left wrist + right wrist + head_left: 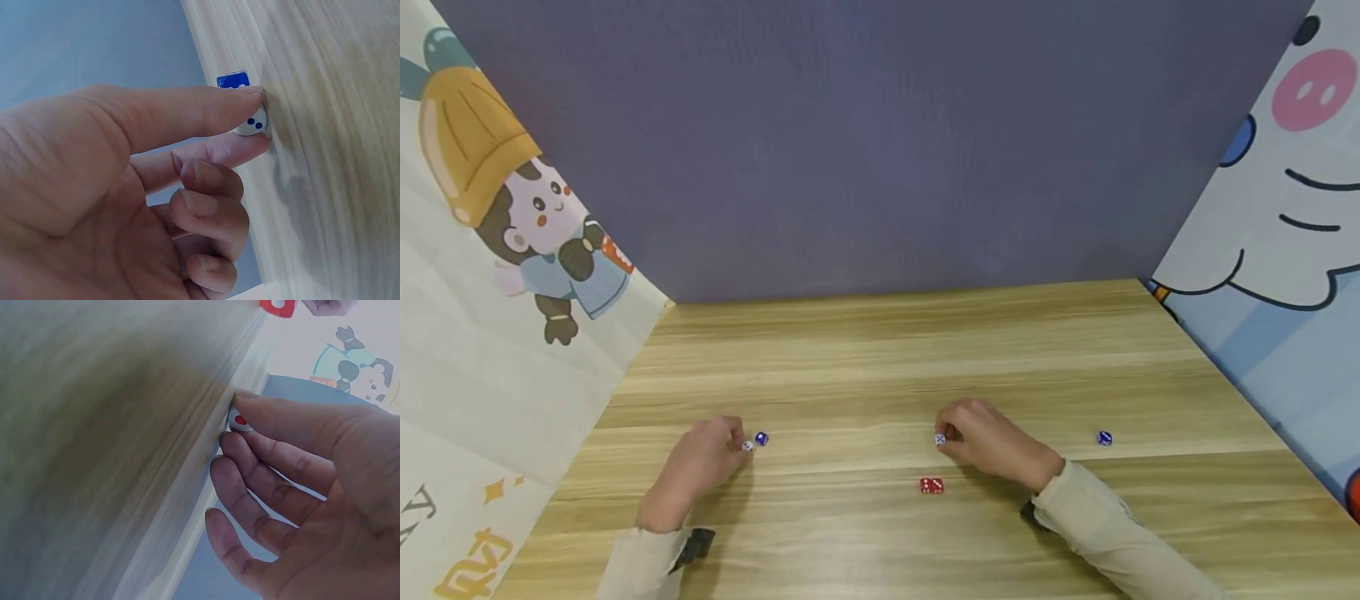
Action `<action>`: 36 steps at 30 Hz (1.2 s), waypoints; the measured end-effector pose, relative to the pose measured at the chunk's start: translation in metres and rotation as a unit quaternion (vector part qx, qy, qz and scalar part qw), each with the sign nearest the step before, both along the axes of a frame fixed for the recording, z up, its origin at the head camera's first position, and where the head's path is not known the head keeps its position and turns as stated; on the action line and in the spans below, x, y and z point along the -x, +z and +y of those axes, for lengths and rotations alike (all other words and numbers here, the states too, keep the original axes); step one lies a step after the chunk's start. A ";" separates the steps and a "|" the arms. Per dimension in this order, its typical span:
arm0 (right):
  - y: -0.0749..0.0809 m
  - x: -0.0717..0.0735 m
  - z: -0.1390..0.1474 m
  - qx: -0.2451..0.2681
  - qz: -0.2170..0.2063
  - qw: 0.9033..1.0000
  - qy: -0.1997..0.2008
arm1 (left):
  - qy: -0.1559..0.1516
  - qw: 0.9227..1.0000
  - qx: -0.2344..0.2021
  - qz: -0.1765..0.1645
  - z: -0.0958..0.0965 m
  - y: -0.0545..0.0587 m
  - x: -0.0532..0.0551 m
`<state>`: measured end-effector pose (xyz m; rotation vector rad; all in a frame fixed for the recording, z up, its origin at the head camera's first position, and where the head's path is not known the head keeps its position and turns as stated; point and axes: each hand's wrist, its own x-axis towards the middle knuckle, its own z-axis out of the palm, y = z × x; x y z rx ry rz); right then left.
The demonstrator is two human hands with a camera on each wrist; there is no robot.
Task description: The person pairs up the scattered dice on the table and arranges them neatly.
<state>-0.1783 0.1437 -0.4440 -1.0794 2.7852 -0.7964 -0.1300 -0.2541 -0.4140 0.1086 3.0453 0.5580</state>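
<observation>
Two red dice (932,486) are sitting side by side on the wooden surface (850,533). Well to the left of the red dice and slightly farther back, the left hand (703,454) is pinching a white die (747,446) between thumb and forefinger, while a blue die (762,438) is resting just beside it. Near the red dice, on their far side, the right hand (981,437) is holding another white die (940,439) between thumb and fingers. A second blue die (1105,437) is lying well to the right of the red dice, a little farther back.
</observation>
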 end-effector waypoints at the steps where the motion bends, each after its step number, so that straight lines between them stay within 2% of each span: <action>1: 0.000 0.000 0.000 0.001 -0.001 1.000 0.000 | 0.001 1.000 0.000 -0.001 0.000 0.000 0.000; 5: 0.000 0.000 0.001 0.003 -0.001 1.000 0.001 | 0.005 1.000 0.001 -0.006 0.000 0.000 0.000; 13: -0.001 0.000 0.003 0.007 0.001 1.000 0.005 | 0.006 1.000 0.024 0.005 0.001 0.002 -0.001; 20: -0.001 0.001 0.002 0.003 0.017 1.000 0.001 | -0.016 1.000 0.019 0.000 0.015 0.011 -0.005; 25: -0.001 0.001 0.000 -0.001 0.015 1.000 0.003 | -0.053 0.998 0.032 0.006 0.036 0.025 -0.005; 29: -0.001 0.000 0.000 0.004 0.011 1.000 0.000 | -0.099 0.995 0.019 0.017 0.060 0.031 0.004; 32: -0.002 0.001 0.001 0.009 0.014 1.000 0.004 | -0.136 0.990 0.006 0.028 0.078 0.030 0.012; 36: -0.002 0.001 0.001 0.007 0.017 1.000 0.005 | -0.179 0.983 0.003 0.043 0.100 0.021 0.025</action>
